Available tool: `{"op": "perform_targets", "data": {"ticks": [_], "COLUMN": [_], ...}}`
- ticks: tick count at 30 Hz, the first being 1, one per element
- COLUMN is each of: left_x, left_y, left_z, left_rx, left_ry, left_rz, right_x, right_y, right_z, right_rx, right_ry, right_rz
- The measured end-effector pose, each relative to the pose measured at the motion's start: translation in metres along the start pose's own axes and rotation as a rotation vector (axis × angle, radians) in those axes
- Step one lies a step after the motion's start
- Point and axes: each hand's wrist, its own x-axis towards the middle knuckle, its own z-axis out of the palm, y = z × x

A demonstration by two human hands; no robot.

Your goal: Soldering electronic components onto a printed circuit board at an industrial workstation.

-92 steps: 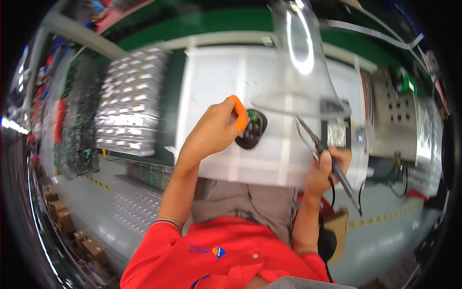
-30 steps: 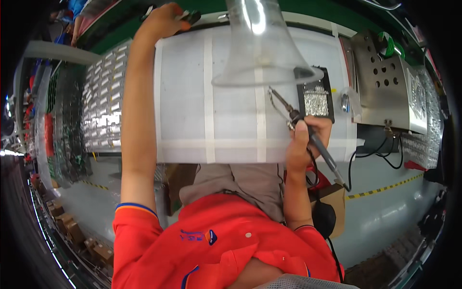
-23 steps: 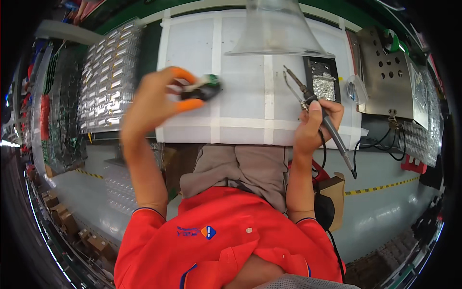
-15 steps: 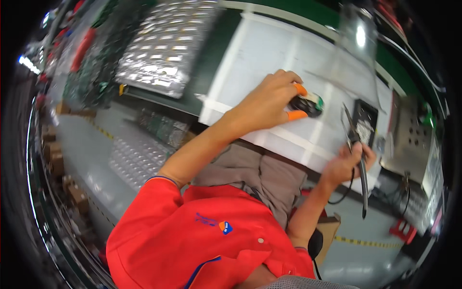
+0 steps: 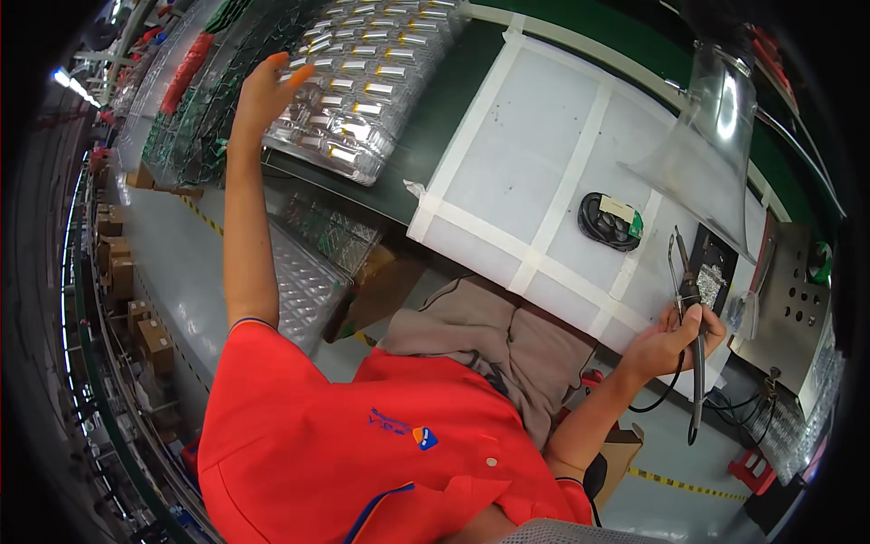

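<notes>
Head view: the left hand [image 5: 261, 102] is raised over the left side of the clear plastic trays [image 5: 362, 77], with two orange-covered fingertips [image 5: 298, 75] parted from each other. Nothing shows between them, and whether the hand touches the trays cannot be told. The trays hold rows of small silver parts and lie on the dark green bench [image 5: 444, 100], left of the white mat [image 5: 526, 136].

The right hand [image 5: 675, 340] is closed around the soldering iron [image 5: 699, 372], thumb and fingers pinching its dark handle near the front. The metal tip points away from the person, with a thin curved tube [image 5: 672, 257] beside it, and the back end of the handle points toward the lower edge. A black cord [image 5: 660, 407] loops below the hand.

The black oval casing [image 5: 609, 225] lies open on the mat, apart from both hands and left of the iron's tip. A green circuit board [image 5: 637, 224] and a pale rectangular part [image 5: 617, 209] show inside it. Strips of tape [image 5: 589, 127] cross the mat. Just right of the tip is a black tray [image 5: 712, 263] with a heap of small silver pieces. A clear funnel-shaped hood [image 5: 711, 145] hangs above the mat's far right part, and a metal box [image 5: 788, 304] with round holes stands farther right.
</notes>
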Motion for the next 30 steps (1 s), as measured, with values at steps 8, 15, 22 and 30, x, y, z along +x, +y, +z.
{"op": "perform_targets", "data": {"ticks": [8, 15, 22, 30], "left_x": [0.063, 0.04, -0.07, -0.141], "left_y": [-0.008, 0.031, 0.271, 0.356], "left_z": [0.04, -0.012, -0.018, 0.033], "left_rx": [0.416, -0.182, -0.747, -1.097], "left_ry": [-0.251, -0.055, -0.493, -0.786], "left_rz": [-0.169, -0.286, -0.054, -0.092], "right_x": [0.001, 0.003, -0.004, -0.006], "right_y": [0.008, 0.006, -0.003, 0.002], "right_z": [-0.007, -0.006, -0.011, -0.011], "right_rx": [-0.049, -0.003, 0.07, -0.083], "right_ry": [0.024, -0.058, -0.217, -0.605], "right_rz": [-0.034, -0.028, 0.079, -0.003]}}
